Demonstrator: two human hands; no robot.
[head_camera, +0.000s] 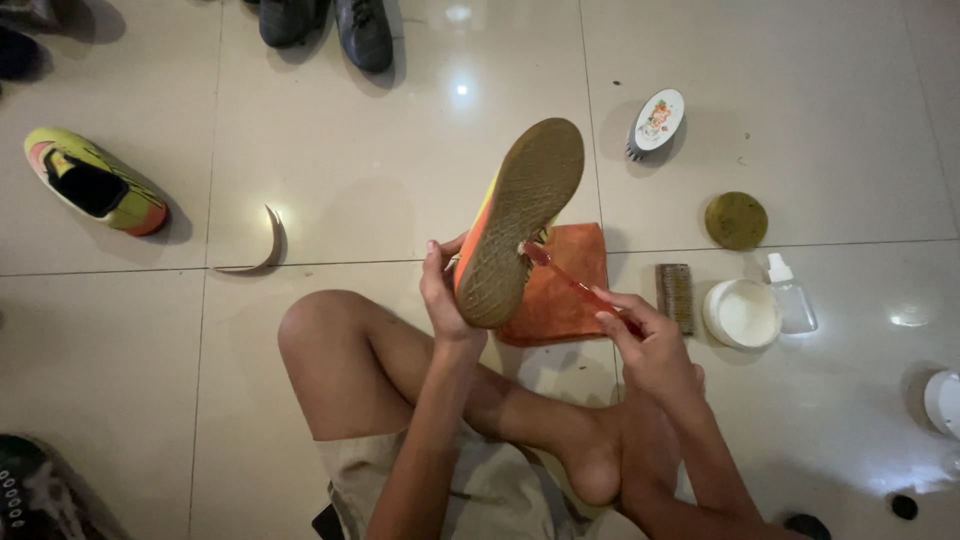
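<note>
My left hand (442, 295) grips a yellow and orange sports shoe (518, 222) by its side, sole turned up toward me. The brownish sole looks grimy. My right hand (645, 340) holds a red toothbrush (575, 286) by the handle, with its head touching the sole's right edge near the middle. Both hands are above my crossed bare legs.
An orange cloth (570, 290) lies on the tiled floor under the shoe. To the right are a small brown brush (675, 296), a white open tub (741, 313), its greenish lid (736, 220), a small clear bottle (790, 295) and an oval brush (655, 123). The matching shoe (95, 182) and a shoehorn (262, 245) lie left.
</note>
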